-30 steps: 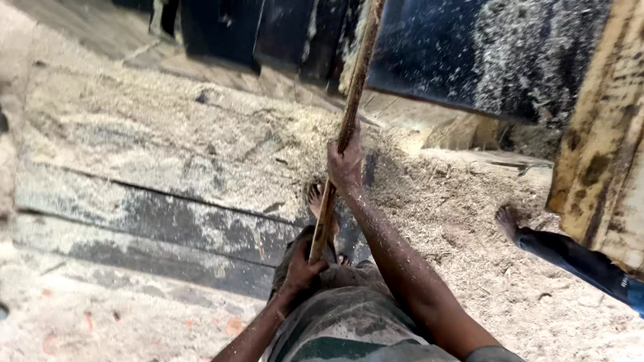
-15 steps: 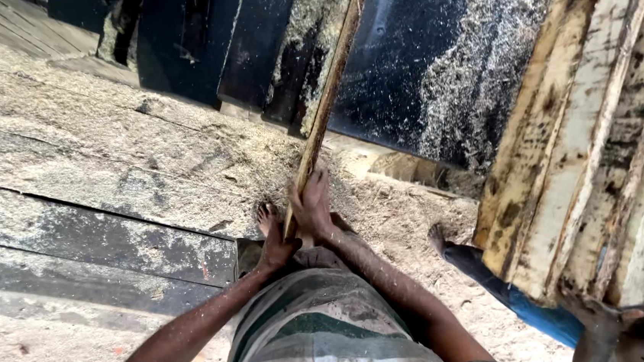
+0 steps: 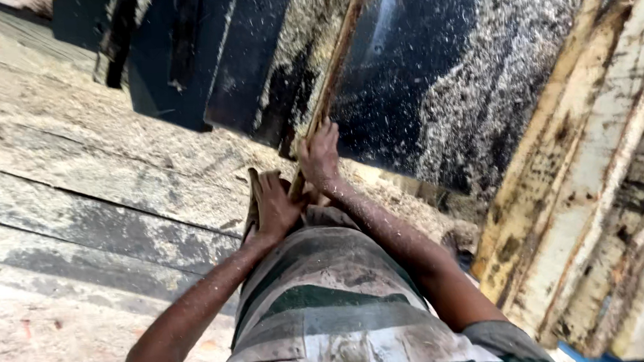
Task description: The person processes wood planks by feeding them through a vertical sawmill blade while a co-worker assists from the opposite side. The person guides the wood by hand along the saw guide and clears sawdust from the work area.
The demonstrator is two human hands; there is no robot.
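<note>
Both the left hand [image 3: 274,204] and right hand [image 3: 320,158] have fingers clamped on 1 wooden pole [image 3: 333,73] above sawdust-covered floor planks [image 3: 87,215], beside pale leaning boards [image 3: 590,183].

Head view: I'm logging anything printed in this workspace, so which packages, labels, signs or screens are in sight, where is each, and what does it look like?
None: no package, label, sign or screen shows.
Wooden pole: long, thin, tan, held in both hands, slanting up across the dark pit.
Planks: pale, stained boards leaning at the right.
Left hand and right hand: dusted with sawdust, gripping the pole.
</note>
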